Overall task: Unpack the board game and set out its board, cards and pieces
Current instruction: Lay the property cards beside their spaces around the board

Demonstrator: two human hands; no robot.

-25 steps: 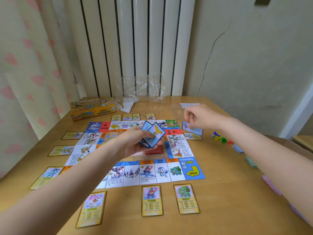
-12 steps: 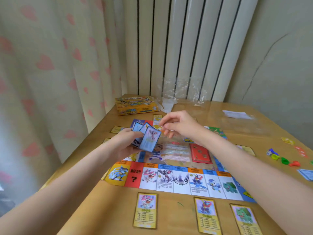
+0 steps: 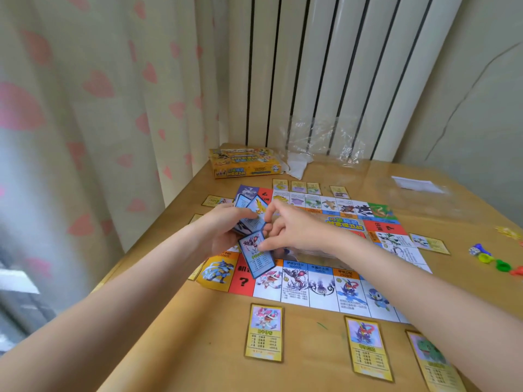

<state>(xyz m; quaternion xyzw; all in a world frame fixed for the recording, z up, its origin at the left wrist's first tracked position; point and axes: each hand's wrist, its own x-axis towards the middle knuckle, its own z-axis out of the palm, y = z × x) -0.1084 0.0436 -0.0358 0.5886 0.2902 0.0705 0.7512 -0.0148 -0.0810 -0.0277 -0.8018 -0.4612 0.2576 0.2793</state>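
A fan of blue-bordered cards (image 3: pixel 249 210) is gripped in the left hand (image 3: pixel 223 233) at frame centre. One blue-bordered card (image 3: pixel 257 253), long axis slanting down-right, is pinched directly below the fan by the right hand (image 3: pixel 294 232).

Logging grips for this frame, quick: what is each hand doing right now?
Left hand: grips a fan of blue cards.
Right hand: pinches one blue card out of it.

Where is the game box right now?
In the head view the yellow game box sits at the table's far left corner by the curtain, just left of the crumpled clear plastic wrap and beyond the board.
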